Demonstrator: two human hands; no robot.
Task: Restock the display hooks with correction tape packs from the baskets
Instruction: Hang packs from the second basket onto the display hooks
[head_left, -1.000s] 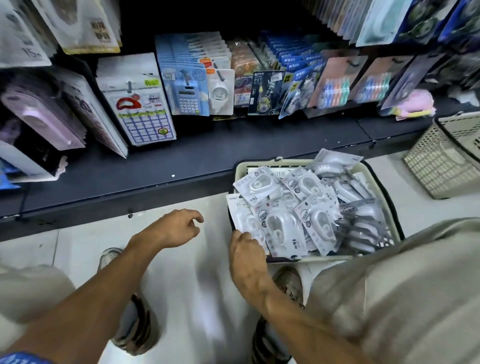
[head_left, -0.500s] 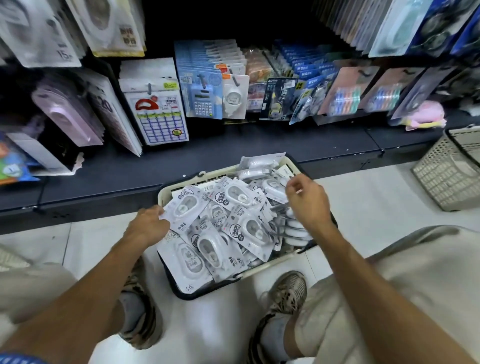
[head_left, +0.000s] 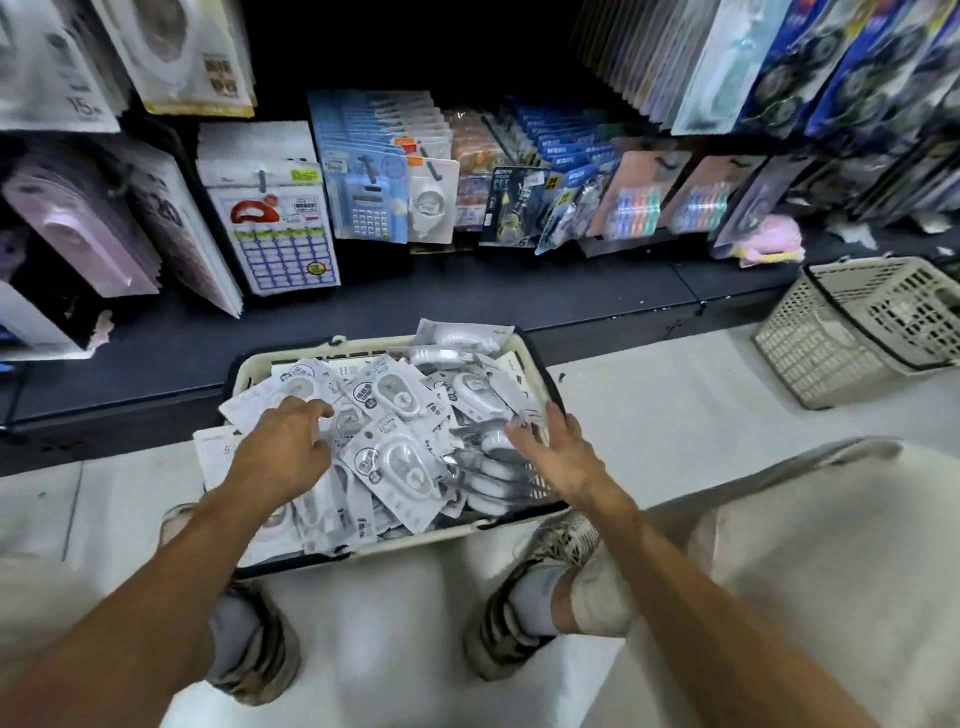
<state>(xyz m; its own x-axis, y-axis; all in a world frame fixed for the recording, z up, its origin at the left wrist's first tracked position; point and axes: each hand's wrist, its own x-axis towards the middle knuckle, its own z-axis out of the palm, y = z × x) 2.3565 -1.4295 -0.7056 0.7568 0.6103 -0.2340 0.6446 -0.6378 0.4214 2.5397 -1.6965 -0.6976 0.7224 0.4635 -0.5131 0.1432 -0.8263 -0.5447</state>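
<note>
A cream basket (head_left: 248, 365) sits on the floor between my feet, heaped with several white correction tape packs (head_left: 397, 462). My left hand (head_left: 283, 449) rests on the left side of the heap with loosely bent fingers, gripping nothing. Over the basket's right side, my right hand (head_left: 558, 449) has its fingers spread and straight, their tips touching the packs. Beyond the basket, a white correction tape pack (head_left: 431, 205) hangs on a display hook (head_left: 430, 169) among other stationery.
A dark shelf base (head_left: 467, 301) runs behind the basket. A second cream basket (head_left: 852, 338) stands on the floor at the right. Rows of hanging packs (head_left: 270, 223) fill the rack above. White floor tiles (head_left: 649, 395) lie between the baskets.
The basket has come in between my feet. My left hand moved from the basket's left edge onto the heap. My right hand dropped to the right side and opened.
</note>
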